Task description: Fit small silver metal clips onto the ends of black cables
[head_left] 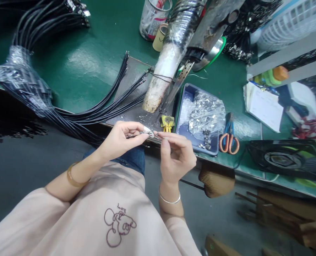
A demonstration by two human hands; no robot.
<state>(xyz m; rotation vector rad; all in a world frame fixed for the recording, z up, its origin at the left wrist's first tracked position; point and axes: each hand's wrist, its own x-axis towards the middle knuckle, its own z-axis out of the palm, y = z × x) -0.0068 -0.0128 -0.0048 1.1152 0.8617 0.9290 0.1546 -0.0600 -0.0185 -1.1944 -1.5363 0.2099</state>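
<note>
My left hand [124,138] is closed in a pinch near the table's front edge, with white tape round its index fingertip. A short dark stretch of black cable [132,136] shows between its fingers. My right hand [177,153] meets it fingertip to fingertip, thumb and index finger pinched on a small metal piece [156,135] at the cable's end. The fingers partly hide how the two join. To the left, a bundle of black cables [86,117] runs from a plastic-wrapped section [27,78] across the table edge, with loose ends lying on a dark metal plate [128,92].
A blue tray [183,142] holds a plastic bag of small metal parts [207,112]. Orange-handled scissors [229,140] lie beside it. A white-wrapped post [163,74] leans over the plate, near a yellow clip [167,122]. A black fan [285,158] stands at right; a notepad [264,106] lies behind it.
</note>
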